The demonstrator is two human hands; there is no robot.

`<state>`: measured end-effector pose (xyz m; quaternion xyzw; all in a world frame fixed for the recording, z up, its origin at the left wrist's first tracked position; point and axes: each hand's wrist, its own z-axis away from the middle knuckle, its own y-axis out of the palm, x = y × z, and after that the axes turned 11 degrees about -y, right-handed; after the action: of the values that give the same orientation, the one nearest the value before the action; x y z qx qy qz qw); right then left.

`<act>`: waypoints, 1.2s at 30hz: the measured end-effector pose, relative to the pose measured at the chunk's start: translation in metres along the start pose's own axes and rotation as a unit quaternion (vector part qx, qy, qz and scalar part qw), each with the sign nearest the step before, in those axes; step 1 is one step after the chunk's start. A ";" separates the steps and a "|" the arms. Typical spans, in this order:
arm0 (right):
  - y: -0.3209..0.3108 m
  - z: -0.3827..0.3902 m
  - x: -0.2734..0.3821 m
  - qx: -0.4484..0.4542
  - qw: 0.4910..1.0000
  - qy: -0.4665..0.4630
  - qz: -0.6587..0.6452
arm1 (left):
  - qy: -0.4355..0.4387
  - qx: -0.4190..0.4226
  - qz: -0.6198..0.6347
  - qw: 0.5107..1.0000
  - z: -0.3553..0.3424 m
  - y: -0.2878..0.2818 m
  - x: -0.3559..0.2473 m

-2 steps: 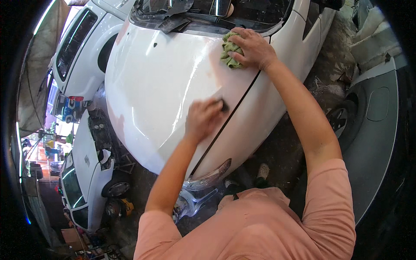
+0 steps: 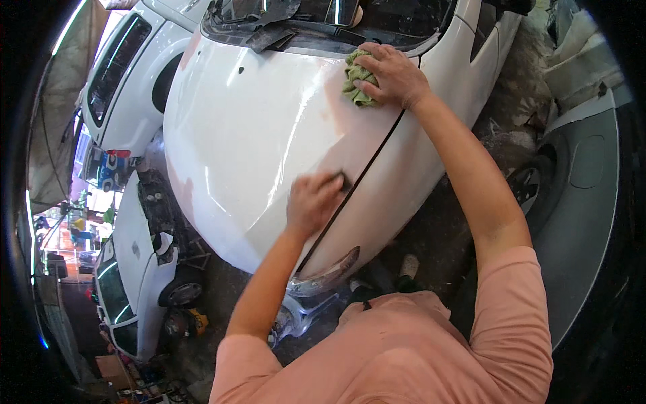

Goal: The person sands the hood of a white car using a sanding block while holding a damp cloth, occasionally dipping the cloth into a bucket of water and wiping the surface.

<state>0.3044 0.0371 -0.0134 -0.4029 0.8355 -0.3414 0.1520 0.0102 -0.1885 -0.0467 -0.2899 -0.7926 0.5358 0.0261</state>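
A white car hood with pinkish, dull patches lies in front of me. My left hand, a little blurred, is closed on a small dark pad and rests low on the hood, just left of the dark seam beside the fender. Most of the pad is hidden by my fingers. Farther up, near the windshield's lower corner, my right hand grips a crumpled green cloth against the hood surface.
Loose dark trim pieces and a phone lie by the windshield. A headlight sits at the hood's near end. Another white car stands at left, a partly stripped one below it. A grey vehicle stands at right.
My left hand has slid slightly toward me along the hood with the dark pad. My right hand and the cloth stay in place.
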 end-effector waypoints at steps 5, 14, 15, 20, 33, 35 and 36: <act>0.000 -0.005 0.001 -0.003 1.000 0.000 0.023 | -0.014 0.026 0.012 0.999 0.041 -0.003 0.012; -0.002 0.001 -0.001 0.012 1.000 0.000 0.023 | -0.011 0.009 -0.007 1.000 0.020 -0.004 0.012; -0.003 0.000 -0.002 0.013 1.000 0.003 0.017 | -0.030 0.012 -0.015 0.999 0.050 -0.013 0.015; -0.007 -0.009 0.013 0.053 0.998 0.030 -0.008 | 0.014 -0.007 0.000 1.000 -0.012 -0.010 0.013; 0.000 -0.004 0.007 -0.001 1.000 -0.004 0.020 | -0.010 -0.009 -0.024 1.000 -0.014 -0.007 0.012; -0.001 -0.006 0.008 0.000 1.000 -0.003 0.013 | -0.013 -0.045 -0.018 0.999 -0.085 0.004 -0.005; 0.000 -0.004 0.005 -0.002 1.000 -0.003 0.013 | -0.008 -0.053 0.006 0.999 -0.110 0.010 -0.008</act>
<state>0.2994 0.0351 -0.0100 -0.3935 0.8408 -0.3368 0.1577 0.0601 -0.0978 -0.0062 -0.2914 -0.8184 0.4953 0.0014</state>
